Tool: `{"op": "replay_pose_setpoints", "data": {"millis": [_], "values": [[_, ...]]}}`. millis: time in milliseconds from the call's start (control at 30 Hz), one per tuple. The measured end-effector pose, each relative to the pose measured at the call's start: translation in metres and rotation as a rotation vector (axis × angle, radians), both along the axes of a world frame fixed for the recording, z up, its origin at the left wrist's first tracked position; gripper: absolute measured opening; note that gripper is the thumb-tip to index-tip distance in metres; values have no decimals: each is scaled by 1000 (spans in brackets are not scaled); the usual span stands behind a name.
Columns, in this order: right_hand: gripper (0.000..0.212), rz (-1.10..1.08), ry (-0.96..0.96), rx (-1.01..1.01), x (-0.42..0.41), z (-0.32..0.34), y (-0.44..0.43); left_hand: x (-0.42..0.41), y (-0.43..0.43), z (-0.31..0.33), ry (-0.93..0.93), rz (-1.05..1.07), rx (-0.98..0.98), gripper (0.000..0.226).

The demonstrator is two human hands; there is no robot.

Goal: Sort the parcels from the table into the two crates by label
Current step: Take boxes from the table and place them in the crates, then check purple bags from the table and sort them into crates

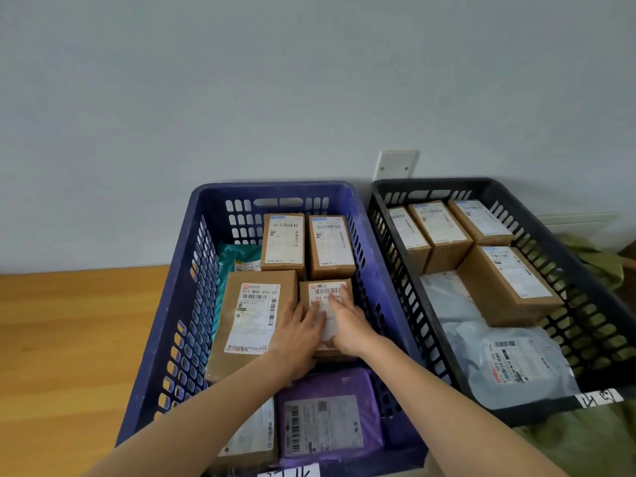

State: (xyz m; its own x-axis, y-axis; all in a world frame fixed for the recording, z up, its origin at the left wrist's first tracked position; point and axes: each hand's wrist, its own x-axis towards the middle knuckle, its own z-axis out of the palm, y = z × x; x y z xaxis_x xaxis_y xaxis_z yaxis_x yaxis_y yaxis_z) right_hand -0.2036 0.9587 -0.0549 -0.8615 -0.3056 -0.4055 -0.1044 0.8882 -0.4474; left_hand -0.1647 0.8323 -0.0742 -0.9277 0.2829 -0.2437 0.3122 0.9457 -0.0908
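While both hands rest inside it, the blue crate (192, 304) sits on the wooden table (69, 339). Black crate (426, 182) is just beside it on the right, with brown boxes (444, 232) at the far end and grey mailers (516, 366) near. Blue crate contents: large box (254, 315) left of centre, label 523 M88 055-05; purple mailer (327, 425) at the near end; two far boxes (283, 241); teal mailer (237, 256) far left. Small box (327, 289) lies just right of the large box. Left hand (299, 333) and right hand (347, 325) lie side by side flat on the small box's top, fingers straight, pressing, pinching nothing.
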Motion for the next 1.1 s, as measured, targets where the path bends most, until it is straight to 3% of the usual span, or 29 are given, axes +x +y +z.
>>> {"op": "replay_pose_setpoints", "data": {"millis": [133, 500, 667, 867, 1100], "values": [[93, 101, -25, 136, -7, -1, -4, -5, 1, -1, 0, 110, 92, 87], [101, 104, -122, 137, -14, -10, -8, -11, 4, -8, -56, 87, 184, 87], [94, 57, -47, 122, -14, -3, -6, -8, -8, 1, -5, 150, 363, 82], [85, 1, 67, -114, -12, 25, -10, 9, -15, 24, -21, 298, 542, 70], [67, 81, 310, -366, -12, 79, -67, 30, -56, 87, 208, 305, 515, 57]]}}
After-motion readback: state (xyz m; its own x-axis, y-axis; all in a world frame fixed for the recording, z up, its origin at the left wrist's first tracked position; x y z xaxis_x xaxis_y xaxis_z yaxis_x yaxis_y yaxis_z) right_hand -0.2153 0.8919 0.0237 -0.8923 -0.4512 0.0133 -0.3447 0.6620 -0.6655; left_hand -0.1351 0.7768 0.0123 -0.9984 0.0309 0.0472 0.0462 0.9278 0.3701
